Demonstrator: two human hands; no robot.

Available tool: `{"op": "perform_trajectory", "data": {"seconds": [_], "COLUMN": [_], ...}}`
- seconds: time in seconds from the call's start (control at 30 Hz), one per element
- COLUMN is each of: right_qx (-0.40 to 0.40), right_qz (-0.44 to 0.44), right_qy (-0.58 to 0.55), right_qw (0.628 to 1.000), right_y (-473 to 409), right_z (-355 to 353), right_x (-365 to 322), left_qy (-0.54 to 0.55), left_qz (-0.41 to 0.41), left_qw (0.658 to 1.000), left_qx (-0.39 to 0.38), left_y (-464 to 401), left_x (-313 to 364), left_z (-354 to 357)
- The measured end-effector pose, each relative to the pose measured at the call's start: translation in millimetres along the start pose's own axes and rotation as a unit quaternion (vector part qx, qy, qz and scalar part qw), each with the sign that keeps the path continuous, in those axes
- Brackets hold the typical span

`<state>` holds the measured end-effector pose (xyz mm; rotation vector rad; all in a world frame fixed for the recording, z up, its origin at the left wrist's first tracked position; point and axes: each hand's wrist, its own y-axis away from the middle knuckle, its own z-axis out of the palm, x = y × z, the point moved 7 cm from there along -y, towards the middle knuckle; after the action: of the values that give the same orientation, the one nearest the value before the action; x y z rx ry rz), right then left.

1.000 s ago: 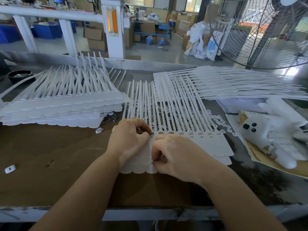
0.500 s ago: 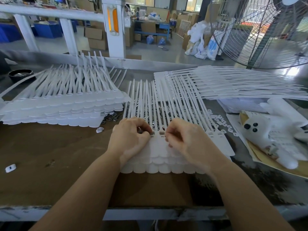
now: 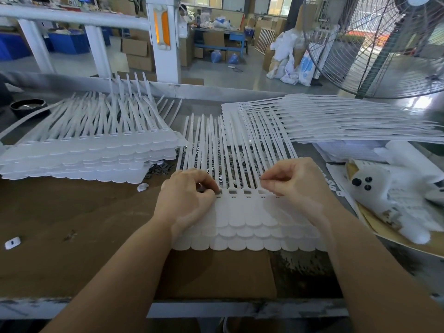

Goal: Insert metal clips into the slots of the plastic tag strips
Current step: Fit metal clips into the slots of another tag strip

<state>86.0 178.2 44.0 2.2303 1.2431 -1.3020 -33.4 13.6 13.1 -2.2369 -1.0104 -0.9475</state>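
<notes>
Clip insertion underway. Tag strips [image 3: 242, 212] lie stacked at desk [image 3: 72, 236] front edge. Left hand [image 3: 187, 203] pinches at the slot row's left end; right hand [image 3: 298, 186] pinches, clip too small to confirm, near its right end. Next: press it into a slot.

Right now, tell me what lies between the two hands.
In the head view, between the left hand and right hand lies the top tag strip's row of slots, with white straps running away from them.
</notes>
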Motion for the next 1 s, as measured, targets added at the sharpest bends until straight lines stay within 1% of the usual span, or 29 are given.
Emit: {"op": "perform_trajectory", "data": {"seconds": [0.27,0.43,0.6,0.83,1.0], "right_qx": [-0.036,-0.011,-0.009,-0.021,-0.057], "right_qz": [0.007,-0.015,-0.03,0.009,0.021], "right_qy": [0.014,0.044,0.035,0.043,0.11], "right_qw": [0.999,0.999,0.999,0.999,0.992], "right_y": [-3.4,-5.2,0.4,-3.5,-5.7], "right_z": [2.4,0.7,4.4,2.5,8.9], "right_x": [2.1,-1.0,0.2,4.5,2.4], "left_qy": [0.001,0.0,-0.002,0.0,0.008], "left_qz": [0.0,0.001,0.002,0.0,-0.003], "left_qw": [1.0,1.0,1.0,1.0,1.0], "left_qx": [0.003,0.005,0.001,0.002,0.002], "left_y": [1.5,2.2,2.0,2.5,2.9], "left_x": [2.0,2.5,3.4,3.9,4.5], "left_z": [-1.0,-1.4,-1.0,-1.2,-1.4]}}
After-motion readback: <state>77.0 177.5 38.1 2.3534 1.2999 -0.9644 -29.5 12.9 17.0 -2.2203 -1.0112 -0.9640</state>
